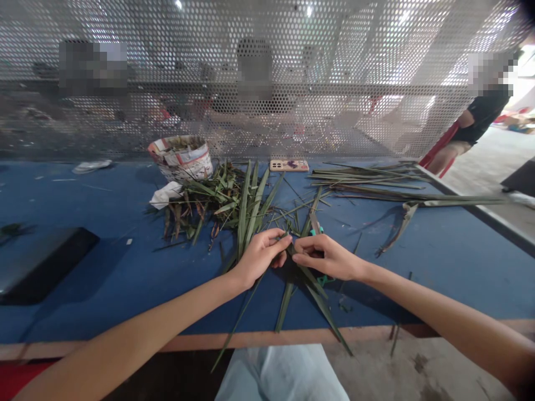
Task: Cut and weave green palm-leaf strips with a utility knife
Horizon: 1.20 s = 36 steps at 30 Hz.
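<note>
My left hand point(261, 256) and my right hand point(328, 257) meet over the blue table point(104, 267), both pinching long green palm leaf strips point(307, 275) that cross between them and hang over the front edge. The fingers of both hands are closed on the strips. A tool with teal handles point(321, 280) lies under my right hand, mostly hidden. More upright leaf blades point(251, 203) fan out just beyond my left hand.
A heap of leaf trimmings point(200, 203) and a paper-wrapped basket point(183, 156) sit behind. A phone point(289, 165) lies by the perforated screen point(267, 72). Long leaves point(376, 186) stretch right. A dark flat object point(42, 262) is at left. A person point(472, 128) stands far right.
</note>
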{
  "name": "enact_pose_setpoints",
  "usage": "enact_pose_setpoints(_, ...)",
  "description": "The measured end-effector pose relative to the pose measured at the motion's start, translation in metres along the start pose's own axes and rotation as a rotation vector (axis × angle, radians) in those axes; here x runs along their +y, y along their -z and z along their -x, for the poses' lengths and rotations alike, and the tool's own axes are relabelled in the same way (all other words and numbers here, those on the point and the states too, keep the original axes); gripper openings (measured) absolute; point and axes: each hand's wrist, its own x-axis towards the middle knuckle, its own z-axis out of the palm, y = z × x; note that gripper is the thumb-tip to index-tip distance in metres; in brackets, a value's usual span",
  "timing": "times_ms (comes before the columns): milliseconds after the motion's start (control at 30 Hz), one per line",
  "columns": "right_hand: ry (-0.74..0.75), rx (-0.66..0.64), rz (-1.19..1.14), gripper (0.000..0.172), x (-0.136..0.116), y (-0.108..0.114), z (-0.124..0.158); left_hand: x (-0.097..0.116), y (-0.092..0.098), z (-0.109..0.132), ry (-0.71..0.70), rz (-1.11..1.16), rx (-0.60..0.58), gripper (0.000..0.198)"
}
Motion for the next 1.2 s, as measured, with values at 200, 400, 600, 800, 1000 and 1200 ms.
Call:
enact_pose_setpoints(200,-0.016,0.055,-0.012,0.042,0.005,-0.005,-0.001,0.003,0.002,0.000,-0.018,-0.016,0.001,0.029)
enact_pose_setpoints(400,-0.049,0.091,-0.082,0.042,0.007,-0.007,0.001,0.006,0.008,-0.001,-0.013,0.083,-0.035,0.027)
enact_pose_setpoints(600,-0.078,0.126,-0.104,0.045,-0.001,-0.006,0.002,0.010,0.009,-0.001,0.012,0.190,-0.096,0.027)
enact_pose_setpoints(800,-0.005,0.203,0.064,0.036,0.001,-0.006,0.001,0.011,0.010,-0.001,-0.034,0.184,-0.015,0.028)
enact_pose_setpoints(1000,0.226,0.340,0.334,0.014,0.005,-0.007,0.002,0.011,0.011,-0.002,-0.047,0.216,-0.026,0.031)
enact_pose_setpoints(1200,0.081,0.338,-0.012,0.017,0.003,-0.012,0.001,0.011,0.004,0.002,0.037,0.252,-0.152,0.027)
